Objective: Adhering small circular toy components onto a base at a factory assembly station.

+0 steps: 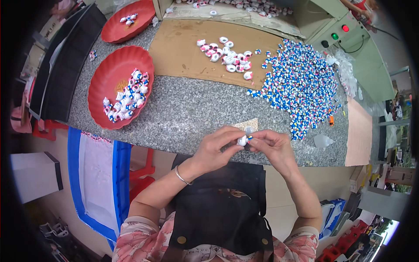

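Close to the counter's front edge, both my hands meet over one small toy figure. My left hand [216, 146] pinches its white head [242, 141] between thumb and fingers. My right hand [274, 146] pinches a small blue body piece [249, 139] against the head; fingertips partly hide where they meet. Just beyond my fingers are a speckled tan pad [246, 124] and a small translucent round item [248, 130]. Loose white-and-pink heads [231, 56] lie on the brown cardboard [179, 52], and a large heap of blue-and-white body pieces [301, 83] spreads to the right.
A red scalloped bowl [98, 94] at left holds several joined figures; another red bowl [111, 32] stands behind it. A translucent squeeze bulb [323, 140] and an orange item [331, 120] lie right. A machine panel with lit buttons [338, 35] stands at the back right. Below left is a blue-rimmed crate [74, 174].
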The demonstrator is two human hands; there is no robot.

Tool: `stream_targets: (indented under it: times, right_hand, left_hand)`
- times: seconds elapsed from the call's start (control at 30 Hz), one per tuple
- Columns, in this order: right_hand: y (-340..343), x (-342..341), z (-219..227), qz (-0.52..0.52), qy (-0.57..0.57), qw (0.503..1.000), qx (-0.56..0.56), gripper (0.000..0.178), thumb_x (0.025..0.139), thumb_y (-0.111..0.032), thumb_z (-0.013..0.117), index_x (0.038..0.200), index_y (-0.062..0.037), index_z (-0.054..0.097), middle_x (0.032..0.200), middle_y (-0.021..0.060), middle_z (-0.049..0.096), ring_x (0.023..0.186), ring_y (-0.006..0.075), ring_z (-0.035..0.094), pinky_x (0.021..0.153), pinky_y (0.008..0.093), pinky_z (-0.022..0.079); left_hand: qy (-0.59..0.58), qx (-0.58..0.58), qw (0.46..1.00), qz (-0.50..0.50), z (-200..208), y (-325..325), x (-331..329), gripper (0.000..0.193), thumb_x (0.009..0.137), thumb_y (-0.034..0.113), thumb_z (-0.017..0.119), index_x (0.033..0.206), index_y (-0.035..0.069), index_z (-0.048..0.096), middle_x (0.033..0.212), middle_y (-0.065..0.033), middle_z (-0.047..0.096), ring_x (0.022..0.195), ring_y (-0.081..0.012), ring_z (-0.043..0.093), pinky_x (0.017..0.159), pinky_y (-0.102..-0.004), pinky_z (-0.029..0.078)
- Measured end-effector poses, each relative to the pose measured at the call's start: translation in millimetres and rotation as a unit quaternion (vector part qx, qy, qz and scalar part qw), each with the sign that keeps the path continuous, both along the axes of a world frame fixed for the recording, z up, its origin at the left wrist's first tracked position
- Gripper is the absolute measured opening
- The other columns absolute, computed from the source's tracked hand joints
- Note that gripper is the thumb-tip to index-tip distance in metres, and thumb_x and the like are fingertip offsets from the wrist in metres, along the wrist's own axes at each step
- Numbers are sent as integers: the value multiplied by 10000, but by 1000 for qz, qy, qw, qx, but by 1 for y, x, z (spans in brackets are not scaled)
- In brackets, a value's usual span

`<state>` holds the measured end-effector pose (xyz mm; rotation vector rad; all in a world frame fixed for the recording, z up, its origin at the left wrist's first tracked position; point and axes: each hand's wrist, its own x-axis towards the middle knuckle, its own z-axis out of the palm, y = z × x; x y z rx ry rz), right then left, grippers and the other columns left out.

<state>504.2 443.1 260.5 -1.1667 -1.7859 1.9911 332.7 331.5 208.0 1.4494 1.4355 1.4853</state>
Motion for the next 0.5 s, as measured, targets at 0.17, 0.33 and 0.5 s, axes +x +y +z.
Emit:
stream_targets:
  times: [0.17, 0.33, 0.5]
  right_hand:
    - [-2, 4, 14, 102, 28, 948, 301, 110, 878, -33, 703, 985, -12, 719, 833, 79, 699, 721, 134, 667, 637, 264, 521]
    - [-11, 3, 21, 108, 45, 951, 285, 111, 845, -4, 715, 953, -18, 732, 805, 87, 685, 708, 157, 660, 635, 278, 517]
    - [-16, -3, 14, 106, 26, 939, 325, 122, 861, -23, 702, 981, -15, 723, 814, 87, 684, 712, 179, 663, 635, 305, 515]
  left_hand:
    - [-175, -74, 972, -137, 5, 5, -10, 257, 924, 42, 641, 1172, -20, 668, 1012, -95, 672, 800, -135, 665, 700, -261, 552]
    - [-229, -124, 940, -219, 18, 4, -15, 267, 1016, 138, 534, 1191, -18, 663, 921, -64, 678, 764, -112, 655, 701, -257, 551]
    - [-273, -200, 921, -195, 10, -3, -15, 292, 1008, 136, 543, 1223, -33, 646, 906, -94, 698, 780, -134, 674, 711, -263, 549]
